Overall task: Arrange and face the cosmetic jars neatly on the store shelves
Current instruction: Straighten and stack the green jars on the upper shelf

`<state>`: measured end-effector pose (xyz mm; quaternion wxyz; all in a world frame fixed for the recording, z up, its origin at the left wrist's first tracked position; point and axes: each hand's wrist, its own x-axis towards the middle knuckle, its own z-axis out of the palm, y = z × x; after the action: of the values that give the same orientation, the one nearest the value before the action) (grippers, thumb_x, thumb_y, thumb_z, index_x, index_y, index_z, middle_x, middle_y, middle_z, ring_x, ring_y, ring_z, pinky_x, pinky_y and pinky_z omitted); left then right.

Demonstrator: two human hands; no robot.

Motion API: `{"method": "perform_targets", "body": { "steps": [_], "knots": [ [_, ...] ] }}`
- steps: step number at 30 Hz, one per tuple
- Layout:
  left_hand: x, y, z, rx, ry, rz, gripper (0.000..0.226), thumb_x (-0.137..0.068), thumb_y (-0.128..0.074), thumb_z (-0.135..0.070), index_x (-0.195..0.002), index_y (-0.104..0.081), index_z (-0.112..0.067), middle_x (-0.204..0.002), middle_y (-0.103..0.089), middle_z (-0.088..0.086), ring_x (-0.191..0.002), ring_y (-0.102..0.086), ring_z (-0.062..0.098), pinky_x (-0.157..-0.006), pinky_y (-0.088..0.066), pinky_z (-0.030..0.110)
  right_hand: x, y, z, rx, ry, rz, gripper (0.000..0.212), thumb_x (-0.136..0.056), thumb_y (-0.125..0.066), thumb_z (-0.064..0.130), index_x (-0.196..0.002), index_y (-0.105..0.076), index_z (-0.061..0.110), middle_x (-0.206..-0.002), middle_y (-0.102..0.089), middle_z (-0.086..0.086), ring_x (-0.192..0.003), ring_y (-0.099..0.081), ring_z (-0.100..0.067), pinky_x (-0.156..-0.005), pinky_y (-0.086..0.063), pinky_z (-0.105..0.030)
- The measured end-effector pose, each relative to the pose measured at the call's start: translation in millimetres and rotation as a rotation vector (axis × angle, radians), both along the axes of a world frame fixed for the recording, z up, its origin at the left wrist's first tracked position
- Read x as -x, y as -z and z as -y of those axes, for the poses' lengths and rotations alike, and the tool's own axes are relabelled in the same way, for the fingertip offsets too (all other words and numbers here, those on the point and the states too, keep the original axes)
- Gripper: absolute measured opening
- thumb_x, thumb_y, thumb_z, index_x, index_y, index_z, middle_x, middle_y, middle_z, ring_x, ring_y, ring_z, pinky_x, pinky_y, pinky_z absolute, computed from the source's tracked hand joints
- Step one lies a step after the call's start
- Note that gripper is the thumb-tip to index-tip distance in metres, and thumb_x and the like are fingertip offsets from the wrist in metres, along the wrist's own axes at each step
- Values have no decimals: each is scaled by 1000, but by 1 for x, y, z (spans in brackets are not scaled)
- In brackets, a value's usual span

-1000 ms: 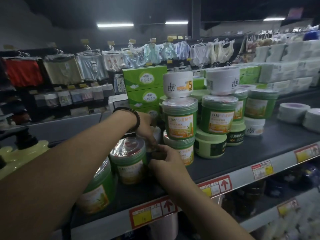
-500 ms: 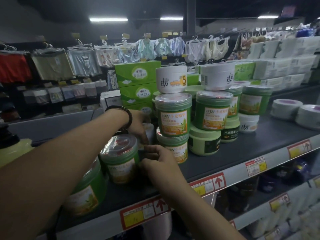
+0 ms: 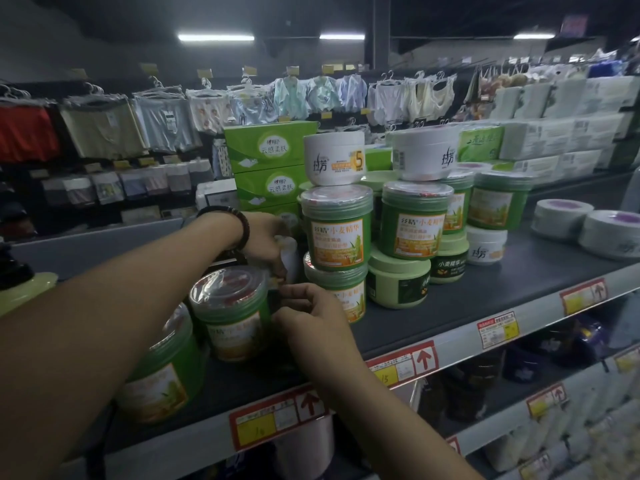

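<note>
My left hand [image 3: 265, 239], a bead bracelet on its wrist, reaches behind the front row and grips a small white jar [image 3: 290, 259]. Just below it, my right hand [image 3: 311, 315] curls its fingertips onto a dark-labelled jar [image 3: 274, 301] that is mostly hidden. To their left stands a green jar with a clear lid [image 3: 230, 315]. Further left, another green jar [image 3: 162, 372] is partly covered by my left arm. Right of my hands, a stack has two green jars [image 3: 337, 233] with a white jar [image 3: 334, 157] on top.
The dark grey shelf [image 3: 485, 299] also holds a second stack of green jars [image 3: 412, 220], pale green jars [image 3: 398, 282] and flat white tubs [image 3: 561, 218] at the right. Green tissue boxes [image 3: 270, 147] stand behind. Price tags [image 3: 403, 363] line the shelf edge. A lower shelf sits beneath.
Both hands stay at the same spot between the front green jar and the stack. Only my view has shifted slightly.
</note>
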<state>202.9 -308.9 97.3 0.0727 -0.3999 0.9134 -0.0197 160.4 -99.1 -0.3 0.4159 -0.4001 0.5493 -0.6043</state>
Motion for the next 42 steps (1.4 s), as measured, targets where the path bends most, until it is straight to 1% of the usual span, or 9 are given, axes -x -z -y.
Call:
{"method": "perform_targets", "body": {
  "steps": [3, 7, 11, 15, 18, 22, 30, 39, 42],
  "knots": [
    [-5, -12, -4, 28, -18, -48, 96, -74, -92, -50, -153, -45, -24, -147, -57, 2, -125, -59, 25, -104, -53, 41, 1, -2, -4, 17, 4, 0, 30, -98, -65, 6, -125, -67, 20, -116, -72, 3, -108, -71, -19, -97, -63, -48],
    [-13, -31, -10, 21, -41, -55, 92, -75, -93, -45, -151, -46, -25, -134, -55, 1, -115, -59, 24, -97, -59, 45, 3, -4, -11, 36, 12, 6, 28, -100, -64, 4, -123, -68, 20, -113, -73, 5, -98, -71, -10, -79, -63, -29],
    [-20, -47, -17, 59, -38, -38, 88, -73, -93, -47, -148, -51, -27, -137, -58, 1, -111, -56, 22, -100, -54, 41, 5, -3, -18, 38, 26, -3, 28, -99, -63, 4, -122, -68, 20, -114, -74, 2, -100, -73, -13, -85, -64, -38],
    [-28, -64, -29, -34, -101, -105, 83, -77, -94, -36, -146, -50, -30, -102, -51, -9, -92, -61, 22, -69, -63, 40, 7, -1, -27, 66, 28, -37, 29, -99, -65, 7, -122, -69, 24, -117, -74, 3, -107, -73, -13, -85, -64, -30],
    [-32, -77, -41, -60, -107, -128, 77, -77, -94, -33, -141, -51, -31, -103, -52, -10, -90, -62, 20, -61, -59, 34, 7, 3, -32, 84, 48, -52, 29, -97, -65, 4, -118, -70, 24, -116, -75, 2, -106, -74, -15, -80, -61, -25],
    [-34, -93, -63, -72, -91, -128, 72, -77, -93, -32, -136, -52, -34, -108, -54, -10, -93, -62, 18, -67, -61, 36, 13, 5, -40, 112, 64, -56, 31, -96, -65, 2, -119, -71, 22, -114, -76, 2, -106, -74, -13, -81, -60, -24],
    [-40, -124, -114, -28, -29, -47, 72, -79, -91, -36, -139, -50, -39, -122, -61, -1, -107, -65, 23, -99, -59, 49, 31, 7, -51, 155, 94, 58, 26, -92, -69, -1, -111, -75, 16, -103, -81, -8, -104, -77, -30, -95, -63, -50],
    [-41, -128, -167, -60, 7, -46, 73, -77, -89, -37, -139, -51, -41, -126, -64, -4, -96, -69, 14, -82, -59, 32, 51, -1, -67, 218, 23, 106, 27, -94, -65, -11, -113, -73, 6, -110, -77, -21, -98, -75, -28, -85, -63, -36],
    [-35, -125, -185, -92, 37, -33, 74, -78, -89, -37, -142, -51, -41, -125, -65, -7, -92, -71, 13, -78, -58, 28, 63, -7, -72, 270, -7, 131, 29, -87, -76, -1, -115, -72, 6, -115, -75, -26, -95, -75, -28, -92, -63, -44]
  ]
}}
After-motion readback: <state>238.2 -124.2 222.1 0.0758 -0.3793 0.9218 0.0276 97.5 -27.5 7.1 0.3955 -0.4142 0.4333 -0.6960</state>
